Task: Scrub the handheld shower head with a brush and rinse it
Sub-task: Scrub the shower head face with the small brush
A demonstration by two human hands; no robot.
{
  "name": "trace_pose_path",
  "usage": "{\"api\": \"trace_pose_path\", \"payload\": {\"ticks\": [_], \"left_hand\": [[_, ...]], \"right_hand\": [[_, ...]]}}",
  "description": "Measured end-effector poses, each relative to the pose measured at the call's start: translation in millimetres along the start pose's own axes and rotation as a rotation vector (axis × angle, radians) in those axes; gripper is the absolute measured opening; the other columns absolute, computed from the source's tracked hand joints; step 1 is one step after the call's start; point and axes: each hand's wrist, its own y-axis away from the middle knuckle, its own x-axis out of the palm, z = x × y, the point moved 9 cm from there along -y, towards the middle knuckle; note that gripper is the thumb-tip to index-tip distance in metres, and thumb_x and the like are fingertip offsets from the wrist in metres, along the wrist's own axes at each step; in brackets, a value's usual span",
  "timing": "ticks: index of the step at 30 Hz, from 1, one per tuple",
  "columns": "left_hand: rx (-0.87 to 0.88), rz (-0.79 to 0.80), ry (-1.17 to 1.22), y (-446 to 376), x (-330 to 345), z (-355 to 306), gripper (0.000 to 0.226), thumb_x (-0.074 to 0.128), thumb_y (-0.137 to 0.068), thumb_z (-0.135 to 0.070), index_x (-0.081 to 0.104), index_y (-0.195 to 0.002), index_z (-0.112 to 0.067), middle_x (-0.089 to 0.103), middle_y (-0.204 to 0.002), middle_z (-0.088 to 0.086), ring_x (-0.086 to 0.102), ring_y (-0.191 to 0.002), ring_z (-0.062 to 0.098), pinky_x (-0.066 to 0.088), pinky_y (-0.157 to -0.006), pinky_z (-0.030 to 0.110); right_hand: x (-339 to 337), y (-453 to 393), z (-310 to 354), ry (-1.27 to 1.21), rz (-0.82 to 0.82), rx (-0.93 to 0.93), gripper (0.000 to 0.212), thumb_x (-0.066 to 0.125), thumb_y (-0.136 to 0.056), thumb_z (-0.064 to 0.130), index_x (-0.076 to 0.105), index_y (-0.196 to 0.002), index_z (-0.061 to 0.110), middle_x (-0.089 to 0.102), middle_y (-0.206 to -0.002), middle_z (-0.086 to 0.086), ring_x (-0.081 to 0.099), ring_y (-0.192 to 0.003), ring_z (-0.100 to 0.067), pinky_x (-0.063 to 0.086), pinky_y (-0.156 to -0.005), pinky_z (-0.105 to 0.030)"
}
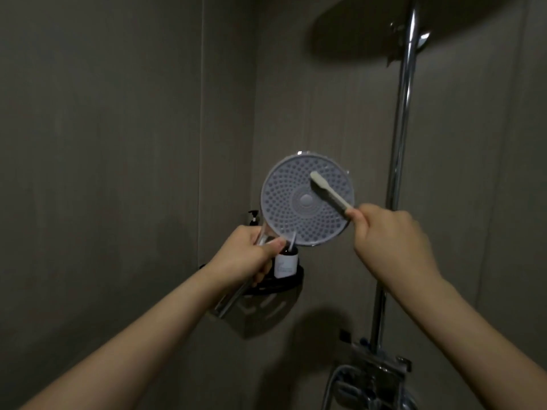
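The handheld shower head is a round grey disc with many small nozzles, its face turned toward me at chest height in the shower corner. My left hand grips its chrome handle just below the disc. My right hand holds a pale toothbrush-like brush by the handle. The brush head rests on the upper right part of the disc's face.
A black corner shelf with a small white-labelled bottle hangs behind my left hand, and a dark pump bottle stands there too. A chrome riser pipe runs up to a large overhead shower. The mixer valve sits at lower right.
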Motion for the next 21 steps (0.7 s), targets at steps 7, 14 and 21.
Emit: {"api": "trace_pose_path", "payload": {"ticks": [7,14,21], "left_hand": [[0.082,-0.003,-0.065,10.2,-19.6,-69.8,0.026,0.055,-0.09,-0.021,0.048,-0.067,-0.009,0.044,-0.051,0.007,0.041,-0.039,0.015,0.036,-0.04,0.024],[0.064,0.003,-0.032,15.9,-15.2,-73.5,0.029,0.055,-0.09,-0.021,0.048,-0.064,-0.011,0.045,-0.049,0.005,0.043,-0.041,0.015,0.037,-0.042,0.025],[0.045,0.042,-0.034,21.3,0.7,-76.5,0.023,0.054,-0.091,-0.022,0.051,-0.073,-0.008,0.046,-0.051,0.006,0.042,-0.042,0.016,0.036,-0.043,0.026]], "right_hand": [[-69.4,-5.7,-1.6,0.082,-0.259,-0.044,0.042,0.032,-0.086,0.041,0.059,-0.077,0.01,0.062,-0.068,-0.026,0.056,-0.062,-0.042,0.02,-0.049,-0.029],[-84.1,-1.7,2.6,0.138,-0.263,-0.002,0.031,0.039,-0.09,0.038,0.047,-0.068,0.017,0.02,-0.046,0.004,0.014,-0.041,-0.013,0.008,-0.046,-0.018],[-80.7,5.3,19.8,0.128,-0.205,0.015,0.034,0.04,-0.087,0.039,0.057,-0.07,0.016,0.013,-0.047,0.01,0.007,-0.043,-0.006,0.006,-0.046,-0.015]]}}
